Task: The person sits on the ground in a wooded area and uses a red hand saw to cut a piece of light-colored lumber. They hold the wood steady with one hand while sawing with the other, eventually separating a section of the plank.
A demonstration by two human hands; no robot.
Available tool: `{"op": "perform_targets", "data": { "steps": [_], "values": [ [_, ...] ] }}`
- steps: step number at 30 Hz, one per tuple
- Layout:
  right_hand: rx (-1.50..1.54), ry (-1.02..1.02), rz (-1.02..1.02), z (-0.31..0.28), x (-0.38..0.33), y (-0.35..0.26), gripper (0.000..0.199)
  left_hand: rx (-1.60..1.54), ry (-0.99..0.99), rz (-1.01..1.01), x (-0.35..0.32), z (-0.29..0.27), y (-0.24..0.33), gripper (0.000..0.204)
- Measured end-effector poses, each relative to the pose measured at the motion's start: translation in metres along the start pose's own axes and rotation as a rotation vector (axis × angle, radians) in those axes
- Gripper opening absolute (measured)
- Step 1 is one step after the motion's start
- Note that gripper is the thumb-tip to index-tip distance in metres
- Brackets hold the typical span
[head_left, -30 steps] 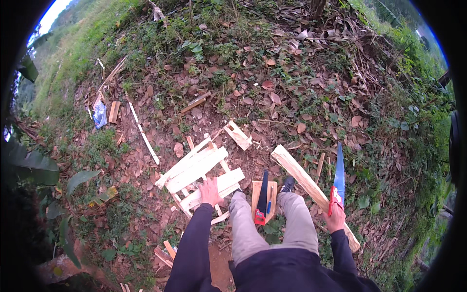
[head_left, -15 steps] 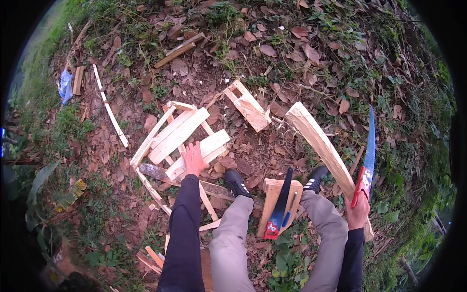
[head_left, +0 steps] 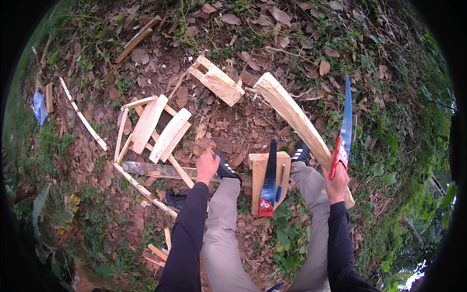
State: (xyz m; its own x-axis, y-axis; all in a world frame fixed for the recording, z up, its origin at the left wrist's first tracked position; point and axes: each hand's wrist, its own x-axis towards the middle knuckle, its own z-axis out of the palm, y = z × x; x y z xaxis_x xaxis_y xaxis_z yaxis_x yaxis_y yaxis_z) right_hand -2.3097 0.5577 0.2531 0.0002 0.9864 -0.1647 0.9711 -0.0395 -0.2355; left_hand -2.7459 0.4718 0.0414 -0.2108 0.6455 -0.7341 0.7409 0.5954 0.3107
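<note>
Your left hand (head_left: 207, 167) has left the short pale wooden board (head_left: 170, 135), curled, contents unclear; your right hand (head_left: 336, 183) clasps the red-handled, blue-bladed handsaw (head_left: 346, 124) beside the long pale timber (head_left: 294, 117). Keep it pointed away.

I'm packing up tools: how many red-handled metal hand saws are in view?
2: a red-handled saw with a bluish blade in the right hand, and a red-handled saw with a black blade resting on the pale wooden block. No others show.

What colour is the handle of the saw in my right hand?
Red handle, partly white; best in the head view.
</note>
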Motion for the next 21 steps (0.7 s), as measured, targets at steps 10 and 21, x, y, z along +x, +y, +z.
{"op": "perform_targets", "data": {
  "steps": [10,21],
  "values": [
    [0.071,-0.114,0.018,0.014,0.037,-0.007,0.042,-0.161,-0.545,-0.51,-0.195,0.212,0.097,0.082],
    [0.093,-0.138,0.127,0.002,0.047,0.032,0.039,-0.279,-0.017,-0.719,-0.223,0.244,0.14,0.084]
  ]
}}
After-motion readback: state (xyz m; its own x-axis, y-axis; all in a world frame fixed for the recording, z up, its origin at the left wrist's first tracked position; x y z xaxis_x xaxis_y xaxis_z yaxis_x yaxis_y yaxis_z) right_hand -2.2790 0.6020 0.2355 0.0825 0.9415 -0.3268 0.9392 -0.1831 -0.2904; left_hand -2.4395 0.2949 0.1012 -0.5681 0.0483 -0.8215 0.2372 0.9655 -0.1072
